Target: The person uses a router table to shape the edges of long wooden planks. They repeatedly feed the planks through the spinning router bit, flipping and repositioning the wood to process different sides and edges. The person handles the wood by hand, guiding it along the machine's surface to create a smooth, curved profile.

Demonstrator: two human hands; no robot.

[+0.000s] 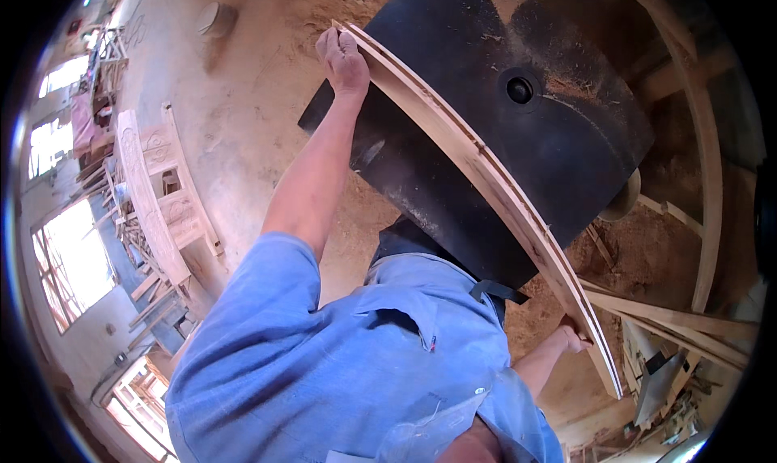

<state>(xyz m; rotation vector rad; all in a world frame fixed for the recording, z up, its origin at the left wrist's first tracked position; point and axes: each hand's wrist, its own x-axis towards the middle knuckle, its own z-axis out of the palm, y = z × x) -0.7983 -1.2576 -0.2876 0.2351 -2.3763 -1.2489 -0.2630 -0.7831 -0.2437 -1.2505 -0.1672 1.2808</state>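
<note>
L fingers [349,44] grip curved wd. plank [468,146] at far end; R fingers [577,341] grasp it nr. other end.

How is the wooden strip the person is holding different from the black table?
Colour: the wooden strip is pale; the black table is dark, with dust on it. Shape: the wooden strip is narrow and looks curved; the black table is broad and flat. State: the left hand and right hand grip the wooden strip; neither visibly touches the black table.

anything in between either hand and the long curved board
Nothing visible: the left hand grips one end of the board directly, and the right hand holds it near the other.
</note>
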